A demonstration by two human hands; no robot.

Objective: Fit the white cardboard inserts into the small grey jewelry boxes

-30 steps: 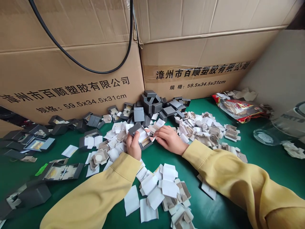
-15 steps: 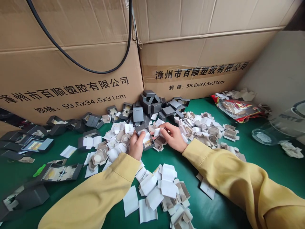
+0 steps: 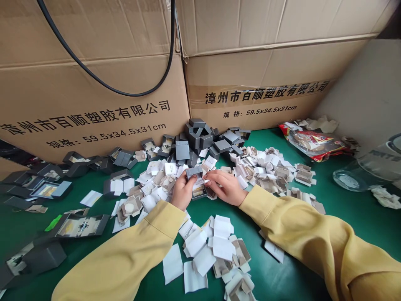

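1. Well over to the left, dark grey boxes (image 3: pixel 45 256) lie scattered on the green counter (image 3: pixel 275 284), several of them open; a bright green scrap (image 3: pixel 54 223) sits just beside an open box (image 3: pixel 83 227) with a pale inside.
2. Next comes a loose heap of white and grey card pieces (image 3: pixel 158 194), spreading close to the left hand; behind rises a brown carton (image 3: pixel 125 75) with black lettering, a black cable (image 3: pixel 172 33) looping in front.
3. Near the middle, the left hand (image 3: pixel 182 192) has its grip closed on a small dark box (image 3: pixel 194 170), which it holds in front of the card heap.
4. Right at that box, the right hand (image 3: pixel 226 187) brings thumb and fingers together on a white slip (image 3: pixel 202 182); whether slip and box touch, I cannot tell.
5. Between the forearms, nearer the person, lie flat and folded white cards (image 3: pixel 223 246); beyond both hands stands a pile of dark boxes (image 3: pixel 194 140).
6. Farther right, a second card heap (image 3: pixel 266 167) spreads out.
7. Last come a red-edged plastic bag (image 3: pixel 313 142), a clear cup (image 3: pixel 366 167) and a crumpled tissue (image 3: pixel 386 196).
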